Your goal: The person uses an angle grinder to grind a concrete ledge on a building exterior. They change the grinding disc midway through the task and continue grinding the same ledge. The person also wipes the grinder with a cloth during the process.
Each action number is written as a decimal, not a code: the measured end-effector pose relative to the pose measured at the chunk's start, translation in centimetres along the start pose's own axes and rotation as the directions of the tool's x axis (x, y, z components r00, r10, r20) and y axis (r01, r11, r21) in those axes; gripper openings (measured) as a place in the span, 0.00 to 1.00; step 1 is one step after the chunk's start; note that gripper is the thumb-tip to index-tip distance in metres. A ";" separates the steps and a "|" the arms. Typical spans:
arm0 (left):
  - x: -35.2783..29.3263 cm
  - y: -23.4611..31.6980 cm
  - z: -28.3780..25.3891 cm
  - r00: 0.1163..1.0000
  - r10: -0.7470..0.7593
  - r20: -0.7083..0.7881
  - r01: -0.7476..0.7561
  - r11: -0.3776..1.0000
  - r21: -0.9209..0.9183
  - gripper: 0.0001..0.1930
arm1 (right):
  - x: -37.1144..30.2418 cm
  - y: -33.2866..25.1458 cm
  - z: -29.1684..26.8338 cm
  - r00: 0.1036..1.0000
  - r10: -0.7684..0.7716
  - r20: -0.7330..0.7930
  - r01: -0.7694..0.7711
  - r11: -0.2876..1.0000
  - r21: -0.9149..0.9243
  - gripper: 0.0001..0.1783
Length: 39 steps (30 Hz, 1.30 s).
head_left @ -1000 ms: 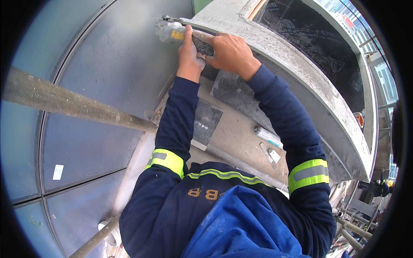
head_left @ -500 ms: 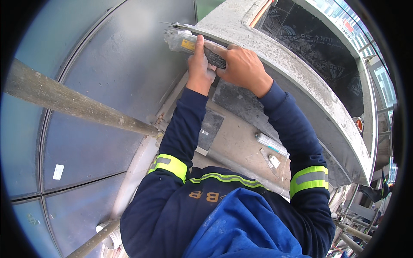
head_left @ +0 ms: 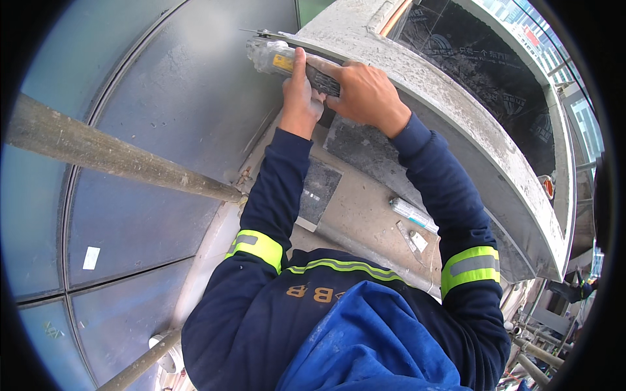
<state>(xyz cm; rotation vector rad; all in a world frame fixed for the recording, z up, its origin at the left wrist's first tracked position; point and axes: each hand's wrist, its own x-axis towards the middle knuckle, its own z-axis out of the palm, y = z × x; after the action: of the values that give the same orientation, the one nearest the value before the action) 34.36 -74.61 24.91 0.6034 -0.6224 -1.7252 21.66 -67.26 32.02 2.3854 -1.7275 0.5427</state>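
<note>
Nearest the viewer, at the bottom, a blue hood [head_left: 372,345] hangs over a navy jacket [head_left: 248,306] with bright yellow reflective bands, and both arms reach up and away. At the top of that reach is a dusty power tool [head_left: 283,62], just beside the edge of a curved grey concrete ledge [head_left: 417,72]. The left hand [head_left: 301,98] has its grip clamped on the tool's body, thumb up across the side, its other fingers mostly hidden. The right hand [head_left: 368,91] is closed over the darker rear part, one finger stretched along the casing. A thin blade [head_left: 264,33], seen edge-on, sits at the far end. The tool looks stiff and fairly heavy, probably slippery with dust and loose clear wrapping; the firm body and rear casing seem the right places to hold, well away from the blade. Below the ledge, a dark slab [head_left: 319,192] and a white tube [head_left: 414,215] lie on a tan surface [head_left: 355,221]. At left, a rough pole [head_left: 124,150] crosses before bluish panels [head_left: 137,228]. Farthest off, upper right, stand tall buildings [head_left: 521,32].
</note>
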 end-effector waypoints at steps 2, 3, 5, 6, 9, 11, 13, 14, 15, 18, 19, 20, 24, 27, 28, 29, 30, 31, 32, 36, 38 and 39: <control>-0.6 -0.1 -0.2 0.997 0.046 0.066 -0.041 0.997 -0.069 0.32 | 0.2 0.0 -0.1 1.000 -0.003 0.013 0.003 1.000 -0.009 0.38; -0.9 -0.3 -0.2 0.996 0.057 0.072 -0.051 0.995 -0.085 0.31 | 0.3 0.1 0.0 1.000 0.000 0.023 0.000 1.000 -0.003 0.38; -1.4 -0.5 -0.3 0.993 0.083 0.081 -0.073 0.990 -0.119 0.31 | 0.5 0.2 0.3 0.999 0.001 0.043 -0.001 1.000 0.009 0.38; -1.1 -0.5 -0.5 0.990 0.080 0.118 -0.062 0.987 -0.151 0.31 | 0.6 0.3 0.6 1.000 -0.004 0.027 0.003 1.000 0.007 0.38; 0.5 -0.5 -1.3 0.984 0.080 0.161 -0.056 0.987 -0.150 0.30 | 0.7 0.4 1.4 1.000 -0.016 -0.019 0.017 1.000 0.020 0.39; 1.0 -0.5 -1.5 0.992 0.081 0.098 -0.079 0.997 -0.017 0.29 | 0.7 0.3 1.5 0.999 -0.014 -0.046 0.016 0.998 0.057 0.38; 1.3 -0.5 -1.0 0.993 0.101 0.057 -0.100 0.995 -0.018 0.27 | 0.9 0.4 1.3 0.999 -0.008 -0.049 0.010 0.999 0.042 0.39; 1.1 -0.5 -1.0 0.994 0.107 0.032 -0.107 0.994 -0.013 0.26 | 0.7 0.4 1.3 0.999 -0.003 -0.047 0.004 0.999 0.041 0.39; 1.0 -0.7 -1.1 0.992 0.122 0.044 -0.120 0.992 -0.033 0.27 | 0.4 0.4 1.2 0.998 -0.015 -0.064 0.018 0.999 0.049 0.39; -0.1 -0.7 -0.5 0.980 0.176 0.097 -0.171 0.984 -0.057 0.28 | -1.1 0.3 0.5 0.994 -0.019 -0.109 0.028 0.997 0.074 0.40; -1.0 -0.8 -0.4 0.971 0.205 0.123 -0.202 0.979 -0.036 0.28 | -2.2 -0.1 0.0 0.992 -0.004 -0.124 0.015 0.996 0.091 0.41; -2.6 -0.5 0.3 0.961 0.235 0.146 -0.234 0.972 -0.022 0.27 | -3.4 -0.8 -0.9 0.991 0.008 -0.134 0.006 0.995 0.104 0.42; -8.3 -0.8 1.4 0.995 0.062 0.073 -0.045 0.975 -0.215 0.29 | -9.0 -3.1 -0.7 0.974 0.077 -0.211 -0.033 0.979 0.204 0.45; -11.3 -2.9 -0.3 0.999 -0.043 0.023 0.048 0.965 -0.257 0.31 | -13.2 -4.9 0.7 0.973 0.137 -0.189 -0.103 0.978 0.180 0.46; -12.2 -3.9 -1.3 0.997 -0.080 0.012 0.080 0.962 -0.261 0.31 | -14.6 -5.5 1.2 0.974 0.173 -0.146 -0.146 0.973 0.178 0.47; -13.3 -4.8 -1.9 0.993 -0.120 0.005 0.117 0.957 -0.264 0.31 | -16.0 -6.0 1.7 0.973 0.191 -0.131 -0.167 0.970 0.176 0.48; -14.3 -5.5 -2.8 0.987 -0.161 -0.006 0.153 0.952 -0.266 0.30 | -17.3 -6.5 2.2 0.970 0.204 -0.132 -0.177 0.965 0.194 0.47; -15.1 -6.1 -3.7 0.981 -0.192 0.001 0.186 0.948 -0.259 0.30 | -18.6 -7.0 2.6 0.967 0.218 -0.133 -0.187 0.959 0.211 0.47; -16.0 -6.7 -4.4 0.975 -0.221 0.007 0.216 0.943 -0.252 0.29 | -19.8 -7.4 3.0 0.964 0.229 -0.135 -0.196 0.955 0.224 0.47; -20.9 -7.8 -6.4 0.952 -0.292 0.088 0.304 0.931 -0.202 0.27 | -24.8 -10.1 2.9 0.932 0.362 0.030 -0.346 0.860 0.374 0.50; -22.8 -8.7 -8.6 0.913 -0.330 0.238 0.379 0.903 -0.200 0.27 | -26.9 -10.6 3.0 0.901 0.392 0.186 -0.410 0.627 0.662 0.51; -23.6 -9.2 -9.5 0.888 -0.324 0.328 0.388 0.908 -0.155 0.27 | -28.5 -10.7 3.6 0.893 0.373 0.253 -0.424 0.506 0.751 0.51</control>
<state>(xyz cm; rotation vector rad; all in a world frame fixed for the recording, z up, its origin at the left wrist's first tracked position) 39.63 -50.62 13.50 0.3172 -0.5394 -2.2272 24.64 -39.66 19.04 2.4341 -2.4743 1.6550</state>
